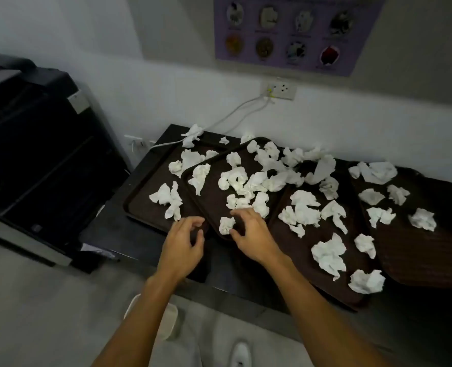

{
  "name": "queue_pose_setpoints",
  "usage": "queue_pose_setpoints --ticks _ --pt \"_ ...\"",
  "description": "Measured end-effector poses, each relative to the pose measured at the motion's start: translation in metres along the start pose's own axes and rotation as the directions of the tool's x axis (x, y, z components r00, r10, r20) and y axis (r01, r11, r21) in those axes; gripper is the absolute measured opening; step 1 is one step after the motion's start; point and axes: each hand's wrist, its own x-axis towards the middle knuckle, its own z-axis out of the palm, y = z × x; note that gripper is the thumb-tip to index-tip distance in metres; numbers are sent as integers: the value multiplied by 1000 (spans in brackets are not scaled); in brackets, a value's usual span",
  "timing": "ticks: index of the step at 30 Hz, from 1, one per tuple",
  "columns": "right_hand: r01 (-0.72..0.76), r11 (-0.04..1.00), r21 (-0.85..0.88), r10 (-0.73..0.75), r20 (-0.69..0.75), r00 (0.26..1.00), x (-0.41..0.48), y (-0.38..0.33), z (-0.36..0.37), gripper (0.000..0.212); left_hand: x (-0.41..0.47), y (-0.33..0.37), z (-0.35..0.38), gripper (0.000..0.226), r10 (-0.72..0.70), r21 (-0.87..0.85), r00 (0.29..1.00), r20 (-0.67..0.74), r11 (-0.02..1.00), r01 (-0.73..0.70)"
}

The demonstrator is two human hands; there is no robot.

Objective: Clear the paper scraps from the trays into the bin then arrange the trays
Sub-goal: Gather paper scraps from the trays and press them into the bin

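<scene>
- Right hand (pixel 251 234) hovering over the near corner of the second tray (pixel 214 192). Forefinger and thumb are curving either side of one small scrap (pixel 226 225); cannot tell whether they are actually pinching it.
- Left hand (pixel 185 242) hanging just beside, fingers loosely curled and holding nothing, over the near corner of the leftmost tray (pixel 140 207).
- Black printer (pixel 34 141) standing at the left, crowding that end of the counter.
- Dark counter (pixel 129 242) running along the white wall, with a bare strip showing at the front left, near the left hand.
- Four brown trays lying side by side. The second is tilting, its left edge riding up on the leftmost. The third tray (pixel 299 255) and rightmost tray (pixel 418 260) are meeting edge to edge; cannot tell which lies on top.
- Purple poster (pixel 293 30) hanging on the wall above.
- Crumpled white paper scraps (pixel 328 255) littering all four trays, thickest across the back of the second and third, with a few lying off the trays against the wall.
- White container (pixel 169 321) sitting on the floor below the counter's front edge, partly hidden by the left forearm.
- Wall socket (pixel 279 90) feeding a white cable (pixel 232 112) that is trailing down to the counter's back left corner.
</scene>
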Motion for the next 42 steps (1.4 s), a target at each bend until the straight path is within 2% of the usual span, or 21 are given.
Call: queue_pose_setpoints --ticks 4,9,15,21,25,30,35,42 --pt "10 992 -128 13 180 984 19 7 10 54 -5 -8 5 31 -101 25 994 -37 995 101" --pt "51 975 -217 6 251 968 37 13 25 51 -3 -21 3 31 -154 58 987 -51 986 157" --pt "-18 991 -135 43 182 982 42 15 32 26 19 -29 -4 29 -164 74 982 -98 982 172" --pt "-63 998 -18 63 43 997 35 8 22 27 65 -51 -12 34 -258 86 952 -167 958 275" --pt "-87 996 20 88 -21 996 26 7 17 27 88 -70 -10 41 -319 155 944 -83 932 329" --pt "-96 994 61 99 -53 994 20 6 11 28 95 -86 -3 36 -303 240 953 -5 925 295" --pt "-83 994 74 88 -71 994 20 3 11 29 91 -92 -2 40 -294 232 956 25 931 280" --pt "-48 993 104 55 -66 996 24 -2 17 26 80 -89 -11 34 -233 119 965 -121 962 247"
